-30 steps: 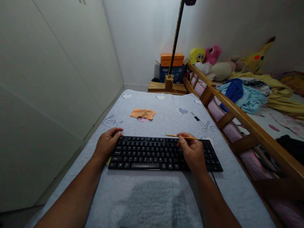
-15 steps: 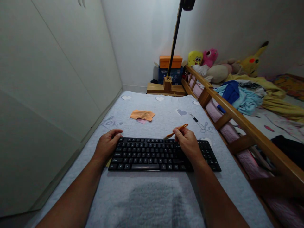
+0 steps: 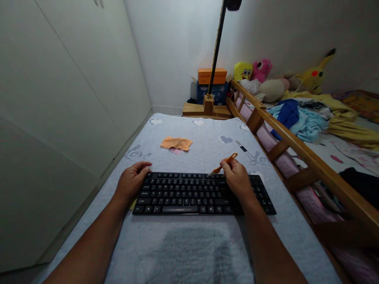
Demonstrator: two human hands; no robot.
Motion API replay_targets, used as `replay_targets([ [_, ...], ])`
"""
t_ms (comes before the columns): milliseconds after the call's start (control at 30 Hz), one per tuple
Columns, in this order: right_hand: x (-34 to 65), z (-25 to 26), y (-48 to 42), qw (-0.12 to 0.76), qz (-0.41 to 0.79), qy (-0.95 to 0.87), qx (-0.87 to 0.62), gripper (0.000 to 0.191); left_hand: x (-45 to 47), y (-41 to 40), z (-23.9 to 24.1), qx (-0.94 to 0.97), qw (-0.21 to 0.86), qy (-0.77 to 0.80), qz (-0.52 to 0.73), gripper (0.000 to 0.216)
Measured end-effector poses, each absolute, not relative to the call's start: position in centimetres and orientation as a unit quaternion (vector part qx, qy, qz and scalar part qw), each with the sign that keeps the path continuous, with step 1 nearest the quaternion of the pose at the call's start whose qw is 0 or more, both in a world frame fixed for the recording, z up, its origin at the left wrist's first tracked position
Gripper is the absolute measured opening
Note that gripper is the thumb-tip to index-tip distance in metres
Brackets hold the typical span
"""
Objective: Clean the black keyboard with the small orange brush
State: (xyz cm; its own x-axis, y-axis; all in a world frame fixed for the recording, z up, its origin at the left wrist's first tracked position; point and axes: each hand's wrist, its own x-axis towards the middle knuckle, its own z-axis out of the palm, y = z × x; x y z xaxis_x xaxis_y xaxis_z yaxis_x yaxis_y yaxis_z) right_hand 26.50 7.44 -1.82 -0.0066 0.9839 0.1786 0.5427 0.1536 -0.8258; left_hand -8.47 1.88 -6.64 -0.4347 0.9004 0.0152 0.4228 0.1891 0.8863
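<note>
A black keyboard (image 3: 180, 193) lies flat on the light blue bedspread in front of me. At its upper left corner my left hand (image 3: 133, 179) grips the edge, thumb on top and fingers curled beyond the far side. My right hand (image 3: 237, 179) pinches a small brush (image 3: 227, 159) with an orange handle, held slantwise. The pale bristles point down-left and meet the top row of keys, right of the middle. The right hand and wrist cover part of the keys on that side.
An orange cloth (image 3: 177, 143) lies beyond the keyboard. To the right is a thin wire-like tool with a black middle (image 3: 243, 148). A wooden bed rail (image 3: 296, 138) runs along the right, a white cabinet (image 3: 74, 98) along the left. A lamp stand (image 3: 217, 47) rises behind.
The brush in my right hand has moved a little to the right along the top row of keys. My left hand stays at the keyboard's corner, and the keyboard's left end has shifted slightly.
</note>
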Motion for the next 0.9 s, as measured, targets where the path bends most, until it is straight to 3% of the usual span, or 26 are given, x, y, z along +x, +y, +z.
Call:
replay_targets([
  [600, 28.8, -1.0, 7.2, 0.368, 0.177, -0.669, -0.621, 0.032, -8.3, 1.9, -6.5, 0.447, 0.284, 0.719, 0.45, 0.046],
  [800, 28.9, -0.3, 6.2, 0.435, 0.151, -0.652, -0.603, 0.031, -8.5, 1.9, -6.7, 0.453, 0.27, 0.728, 0.438, 0.048],
  [900, 28.1, -0.2, 5.4, 0.479, 0.21, -0.633, -0.571, 0.031, -8.3, 1.8, -6.4, 0.45, 0.272, 0.727, 0.441, 0.046],
])
